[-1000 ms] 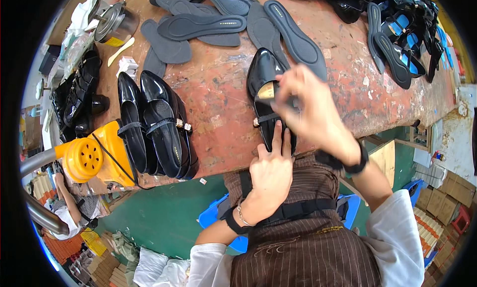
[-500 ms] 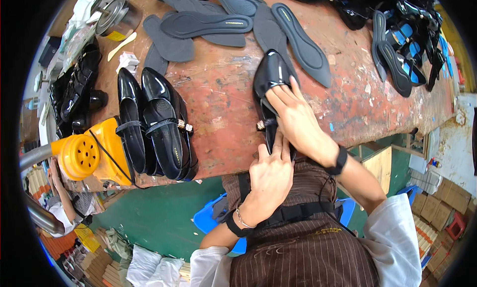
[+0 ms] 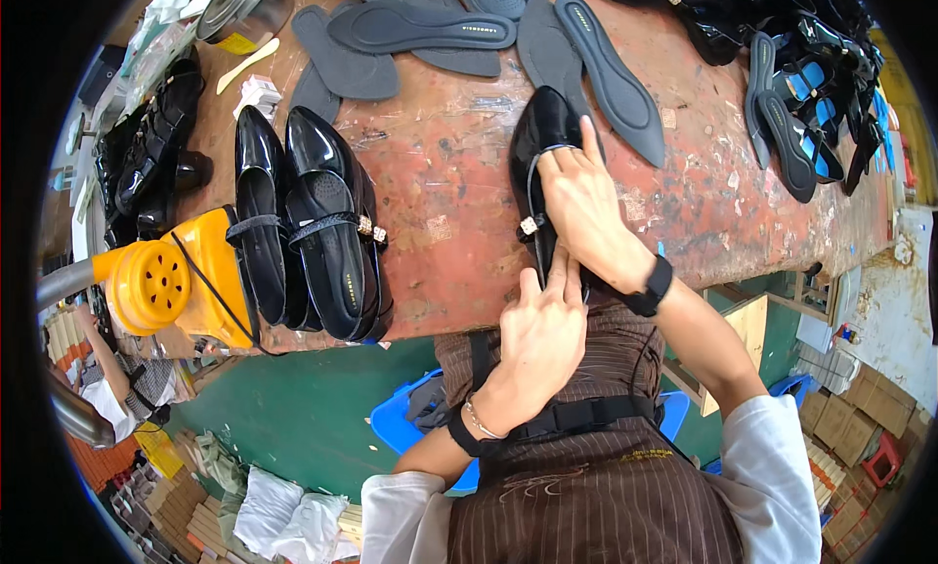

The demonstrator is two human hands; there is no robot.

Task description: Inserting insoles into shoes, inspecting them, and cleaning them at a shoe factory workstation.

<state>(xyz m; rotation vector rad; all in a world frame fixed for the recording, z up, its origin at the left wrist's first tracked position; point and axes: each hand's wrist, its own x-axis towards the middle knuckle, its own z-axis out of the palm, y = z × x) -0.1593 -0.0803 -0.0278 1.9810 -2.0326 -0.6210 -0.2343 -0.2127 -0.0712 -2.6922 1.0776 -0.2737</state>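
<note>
A black patent pointed-toe shoe (image 3: 549, 118) with a jewelled strap lies near the table's front edge, toe away from me. My right hand (image 3: 586, 208) has several fingers tucked into its opening behind the toe, the index finger stretched along the outside. At the heel, my left hand (image 3: 544, 334) has fingers reaching into the shoe, one lying along its left side. What the fingers touch inside is hidden. To the left stand two matching shoes (image 3: 327, 212), side by side. Grey insoles (image 3: 616, 85) lie just beyond the shoe I hold.
More grey insoles (image 3: 420, 27) overlap at the back. Black shoes with blue linings (image 3: 811, 85) pile up at the right. A yellow machine (image 3: 161, 286) sits at the left edge, near dark strappy shoes (image 3: 156, 144), a metal can (image 3: 239, 12) and a cream spatula (image 3: 246, 66).
The view has shifted slightly, so the table things sit a little higher. My right index finger has straightened along the outside of the toe. Both hands stay at the same shoe.
</note>
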